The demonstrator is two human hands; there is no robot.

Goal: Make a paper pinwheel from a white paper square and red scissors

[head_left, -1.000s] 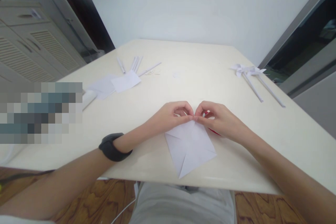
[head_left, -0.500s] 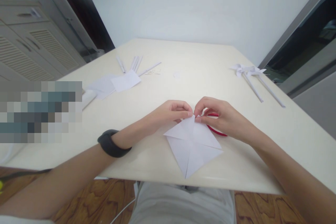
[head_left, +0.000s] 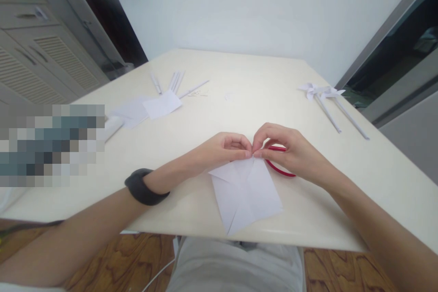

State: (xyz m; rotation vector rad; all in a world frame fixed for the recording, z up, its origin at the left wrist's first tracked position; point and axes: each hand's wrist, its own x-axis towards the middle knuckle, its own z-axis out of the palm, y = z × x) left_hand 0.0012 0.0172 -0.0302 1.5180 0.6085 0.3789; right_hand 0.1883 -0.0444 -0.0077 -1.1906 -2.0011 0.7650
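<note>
A: Largest item?
B: The off-white desk (head_left: 260, 82). Two paper pinwheels (head_left: 310, 91) lie on it at the right; both look complete, vanes folded and sticks joined.
A: Next size down?
B: Square paper sheet (head_left: 253, 196), near edge of desk, slit inward from at least two corners. Judgement: cutting looks mostly done; corners not yet folded to the middle, no stick joined.
A: Stock?
B: Loose sheets (head_left: 162, 105) at the left, rolled paper sticks (head_left: 176, 81) just beyond. Apparently unused.
A: Hands?
B: Left hand (head_left: 224, 148) and right hand (head_left: 282, 143) meet at the square's far corner, fingers of both pinching it; exact tip contact too small to resolve.
A: Smaller still?
B: A red loop (head_left: 279, 171), possibly a scissors handle, by the right hand; cannot tell whether held. Last, paper scraps (head_left: 197, 94) near the sticks.
</note>
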